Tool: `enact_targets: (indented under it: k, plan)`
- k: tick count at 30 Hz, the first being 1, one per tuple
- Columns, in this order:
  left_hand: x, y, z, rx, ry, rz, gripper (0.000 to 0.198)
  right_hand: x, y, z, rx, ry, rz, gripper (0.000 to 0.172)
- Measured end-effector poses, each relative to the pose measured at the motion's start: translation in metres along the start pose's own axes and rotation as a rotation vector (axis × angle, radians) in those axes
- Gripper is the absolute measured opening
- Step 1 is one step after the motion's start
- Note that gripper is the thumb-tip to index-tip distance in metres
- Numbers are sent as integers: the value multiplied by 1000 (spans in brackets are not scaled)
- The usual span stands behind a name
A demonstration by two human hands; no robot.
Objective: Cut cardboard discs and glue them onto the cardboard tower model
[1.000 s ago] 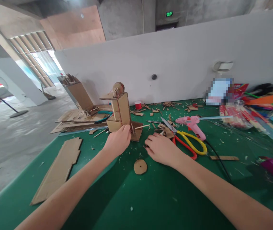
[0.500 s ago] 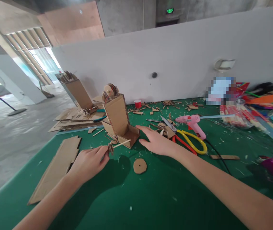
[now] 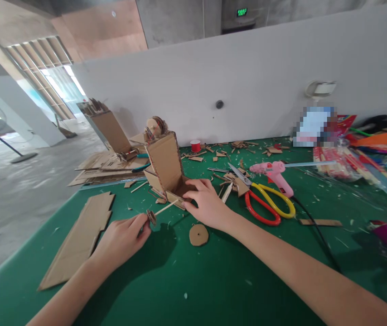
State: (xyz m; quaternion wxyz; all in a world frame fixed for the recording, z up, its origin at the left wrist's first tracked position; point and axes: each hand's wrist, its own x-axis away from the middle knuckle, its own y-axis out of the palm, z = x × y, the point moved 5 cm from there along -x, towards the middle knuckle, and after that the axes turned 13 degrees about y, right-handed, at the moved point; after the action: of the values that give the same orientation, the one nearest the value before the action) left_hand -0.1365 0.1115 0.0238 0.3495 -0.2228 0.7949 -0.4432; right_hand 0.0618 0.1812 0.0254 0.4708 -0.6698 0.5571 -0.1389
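Observation:
My left hand [image 3: 125,237] pinches a small cardboard wheel [image 3: 151,218] fixed on a thin wooden stick [image 3: 166,207], whose free end points right to the front of a cardboard model [image 3: 166,158]. This model stands upright, with a tall back panel, a low walled base and round cardboard pieces on top. Curled over the right side of that base is my right hand [image 3: 207,201], fingers inside and thumb at the front corner, hiding part of the wall. A loose cardboard disc [image 3: 198,235] with a centre hole lies flat on the green table, just below my right hand.
Right of my hand lie scissors [image 3: 264,203] with red and yellow handles and a pink glue gun [image 3: 273,174]. A notched cardboard sheet [image 3: 78,240] rests at left. Behind are cardboard scraps, a red spool [image 3: 195,146] and another cardboard structure [image 3: 107,131].
My right hand has moved left from beside the model onto its base. My left hand has shifted slightly left and down with the wheel and stick. More of the scissors shows.

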Motion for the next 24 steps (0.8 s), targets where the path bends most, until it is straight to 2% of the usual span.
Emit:
enact_targets:
  k: [5, 12, 18, 24]
  plan:
    - [1, 0, 0, 22, 31, 9, 22, 1, -2, -2, 7, 1, 29, 19]
    - [0, 3, 0, 51, -25, -59, 25, 1, -1, -1, 13, 11, 36, 18]
    - [3, 4, 4, 37, 21, -27, 24, 1, -2, -6, 30, -19, 33, 20]
    - [4, 6, 6, 36, 39, 12, 21, 2, 3, -13, -85, -36, -59, 18]
